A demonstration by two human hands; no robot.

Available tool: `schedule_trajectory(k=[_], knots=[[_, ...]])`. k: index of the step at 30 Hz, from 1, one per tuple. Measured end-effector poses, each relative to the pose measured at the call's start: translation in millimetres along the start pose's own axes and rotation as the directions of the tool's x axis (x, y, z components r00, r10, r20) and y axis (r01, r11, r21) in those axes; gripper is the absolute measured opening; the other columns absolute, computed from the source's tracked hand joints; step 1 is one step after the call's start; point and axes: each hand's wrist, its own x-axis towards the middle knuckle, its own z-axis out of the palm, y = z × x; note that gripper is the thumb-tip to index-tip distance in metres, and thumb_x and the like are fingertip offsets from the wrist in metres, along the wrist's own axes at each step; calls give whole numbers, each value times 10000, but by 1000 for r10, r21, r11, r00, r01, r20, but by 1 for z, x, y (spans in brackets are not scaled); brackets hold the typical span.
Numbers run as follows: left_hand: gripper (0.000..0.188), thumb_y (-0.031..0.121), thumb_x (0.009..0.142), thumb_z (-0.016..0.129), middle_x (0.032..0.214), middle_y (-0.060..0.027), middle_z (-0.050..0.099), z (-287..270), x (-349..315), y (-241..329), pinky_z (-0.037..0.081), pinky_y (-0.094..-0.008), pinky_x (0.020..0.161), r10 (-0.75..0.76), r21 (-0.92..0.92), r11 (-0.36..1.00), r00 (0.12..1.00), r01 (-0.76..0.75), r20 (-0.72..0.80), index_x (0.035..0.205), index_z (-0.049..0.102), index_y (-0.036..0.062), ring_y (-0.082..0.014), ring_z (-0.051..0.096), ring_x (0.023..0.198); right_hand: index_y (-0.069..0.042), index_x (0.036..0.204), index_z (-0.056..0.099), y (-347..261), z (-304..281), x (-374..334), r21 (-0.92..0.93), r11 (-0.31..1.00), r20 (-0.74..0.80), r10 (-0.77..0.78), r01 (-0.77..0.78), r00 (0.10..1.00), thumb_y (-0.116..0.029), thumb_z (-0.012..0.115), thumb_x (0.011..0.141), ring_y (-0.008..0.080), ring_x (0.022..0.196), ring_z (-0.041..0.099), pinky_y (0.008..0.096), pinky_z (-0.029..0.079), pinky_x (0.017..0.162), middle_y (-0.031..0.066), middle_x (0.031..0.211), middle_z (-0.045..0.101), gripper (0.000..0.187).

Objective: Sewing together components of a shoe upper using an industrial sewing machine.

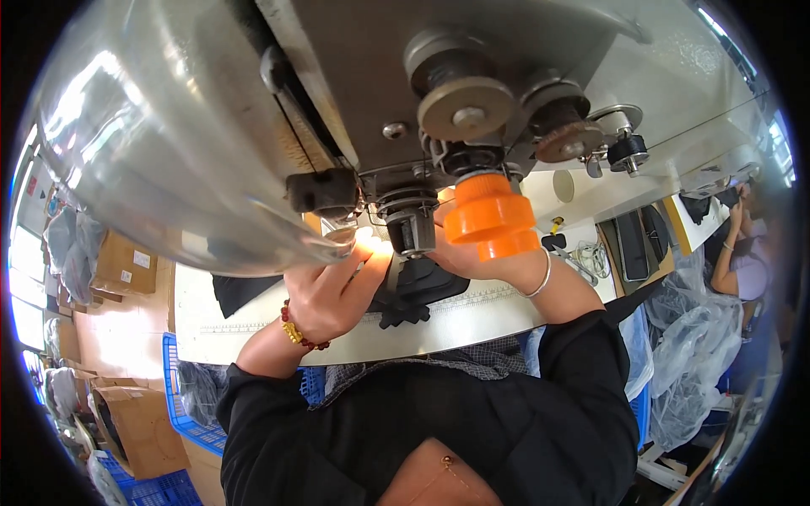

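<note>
Stitching seems the step, left hand (327,291) and right hand (461,259) flanking the cloth (422,282), fingers' grip impossible to tell; steady guiding likely comes next.

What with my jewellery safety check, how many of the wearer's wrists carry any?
2: the left wrist, wearing a beaded bracelet; the right wrist, wearing a silvery bangle.

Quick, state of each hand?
Left hand: partly extended at the sewing machine; grip unclear in glare.
Right hand: partly hidden behind the orange plastic cap; cannot tell.
</note>
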Motion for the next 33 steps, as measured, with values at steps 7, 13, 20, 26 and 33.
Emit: schedule_trajectory(k=[7, 13, 20, 26, 33], knots=[[216, 27, 606, 657, 802, -60, 619, 0, -1, 0, 484, -313, 560, 14, -8, 1000, 1000, -14, -10, 821, 682, 27, -225, 623, 707, -95, 789, 600, -2, 3, -6, 7, 995, 60, 95, -95, 994, -194, 674, 707, 232, 501, 492, 353, 390, 450, 54, 622, 472, 148], [200, 2, 693, 674, 795, -74, 629, -4, 0, 1, 491, -321, 590, 16, -1, 1000, 999, -16, 50, 891, 699, 14, -227, 618, 696, -185, 846, 671, -7, -5, 6, 43, 996, 30, 79, -80, 996, -266, 661, 736, 207, 510, 488, 340, 387, 469, 2, 618, 502, 137], [181, 6, 748, 687, 799, -111, 616, 7, -7, -4, 505, -387, 641, -26, -94, 995, 1000, 26, 2, 924, 699, 46, -252, 608, 736, -220, 824, 669, -2, 3, 1, 8, 1000, -11, -22, 22, 1000, -268, 669, 716, 177, 522, 476, 317, 355, 458, -30, 660, 516, 118], [192, 67, 731, 711, 840, -88, 632, 17, -21, -17, 520, -373, 668, -83, 61, 995, 996, 84, -22, 920, 687, 91, -249, 625, 791, -207, 738, 646, -1, 13, -8, 12, 997, -9, 73, -73, 997, -295, 699, 683, 184, 497, 443, 326, 337, 456, -24, 627, 497, 117], [239, 119, 703, 732, 929, -52, 670, 27, -33, -25, 534, -330, 667, -190, 111, 975, 981, 193, -34, 940, 696, 111, -236, 652, 777, -173, 693, 637, -8, 11, -6, 21, 990, 81, 134, -136, 988, -328, 718, 670, 210, 540, 515, 329, 365, 478, -18, 648, 544, 177]])
